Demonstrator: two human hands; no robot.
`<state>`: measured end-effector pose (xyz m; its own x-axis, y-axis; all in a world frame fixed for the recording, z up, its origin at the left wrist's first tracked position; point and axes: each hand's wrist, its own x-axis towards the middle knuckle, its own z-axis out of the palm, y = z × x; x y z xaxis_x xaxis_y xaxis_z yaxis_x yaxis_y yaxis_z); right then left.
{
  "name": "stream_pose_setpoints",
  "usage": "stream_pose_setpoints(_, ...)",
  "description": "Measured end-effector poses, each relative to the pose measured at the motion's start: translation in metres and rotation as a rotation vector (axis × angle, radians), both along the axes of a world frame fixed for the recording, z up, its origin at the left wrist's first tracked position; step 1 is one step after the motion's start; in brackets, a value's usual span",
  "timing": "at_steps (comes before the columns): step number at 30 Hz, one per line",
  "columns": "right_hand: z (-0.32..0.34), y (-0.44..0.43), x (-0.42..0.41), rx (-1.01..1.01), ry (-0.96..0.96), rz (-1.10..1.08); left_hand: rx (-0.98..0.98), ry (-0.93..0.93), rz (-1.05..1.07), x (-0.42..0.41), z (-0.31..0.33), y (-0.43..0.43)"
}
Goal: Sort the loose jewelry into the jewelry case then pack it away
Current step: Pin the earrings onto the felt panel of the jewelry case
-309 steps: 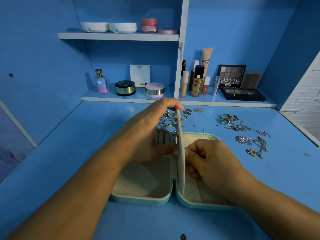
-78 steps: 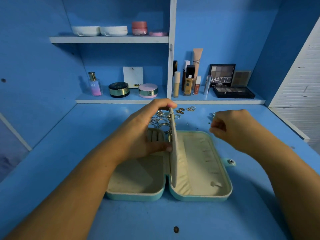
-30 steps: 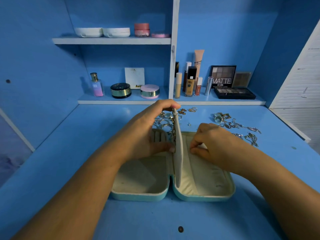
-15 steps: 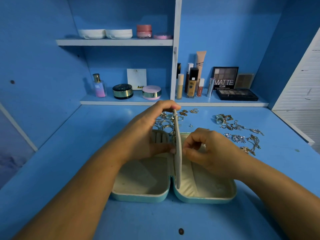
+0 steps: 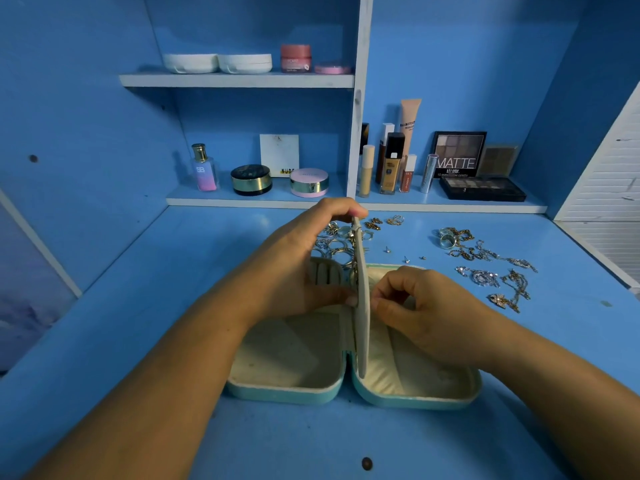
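Fingers (image 5: 341, 207) of left hand (image 5: 294, 271) still pinch case's (image 5: 284, 393) divider (image 5: 362, 306), right hand (image 5: 429, 310) back from loose jewelry (image 5: 481, 277), fingers pinched at divider

The jewelry case (image 5: 287, 394) is lying open on the desk (image 5: 138, 323) right in front of me, its two halves sitting side by side. My left hand (image 5: 298, 271) is holding the divider panel (image 5: 362, 317) upright between them, and my right hand (image 5: 429, 306) is touching the panel's right face above the right half. Rings (image 5: 334, 244) are lying just behind the case, studs (image 5: 387, 250) to their right, chains (image 5: 481, 277) farther right. Cosmetics (image 5: 391, 164) are standing on the shelf (image 5: 263, 201) behind everything.
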<state>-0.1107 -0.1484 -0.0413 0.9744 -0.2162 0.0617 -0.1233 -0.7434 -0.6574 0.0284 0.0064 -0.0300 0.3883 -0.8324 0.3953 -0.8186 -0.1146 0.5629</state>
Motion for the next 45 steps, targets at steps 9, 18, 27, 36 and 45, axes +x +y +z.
stream_pose_setpoints(9, -0.002, 0.002, 0.0, -0.094, -0.035, 0.026, 0.016, -0.015, -0.003, 0.001, 0.0, 0.0)
stream_pose_setpoints(18, -0.009, 0.003, 0.003, -0.117, -0.128, 0.066, 0.01, -0.041, -0.002, 0.0, -0.002, 0.0)
stream_pose_setpoints(27, 0.011, -0.013, 0.001, 0.235, -0.1, -0.026, 0.039, -0.018, 0.007, -0.003, -0.001, -0.001)
stream_pose_setpoints(36, 0.027, -0.036, -0.005, 0.65, -0.162, -0.04, 0.144, 0.006, 0.047, -0.003, -0.006, -0.001)
stream_pose_setpoints(45, 0.026, -0.067, -0.009, 0.341, 0.023, -0.018, 0.441, -0.077, 0.029, -0.019, -0.004, -0.002)
